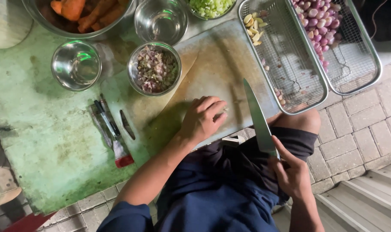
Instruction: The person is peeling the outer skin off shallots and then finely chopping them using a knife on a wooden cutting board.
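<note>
The left hand is resting curled on the cutting board, its grip pressing something small and mostly hidden. The right hand is gripping a knife, its fingers closed around the handle, the blade lying over the board's right edge, beside a wire basket.

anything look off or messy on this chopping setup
Slightly. The cutting board sticks out past the green slab's edge, over the person's knee. A few stray shallot bits lie loose in the nearer mesh tray. The right hand holds the knife; the left hand rests on the board.
</note>
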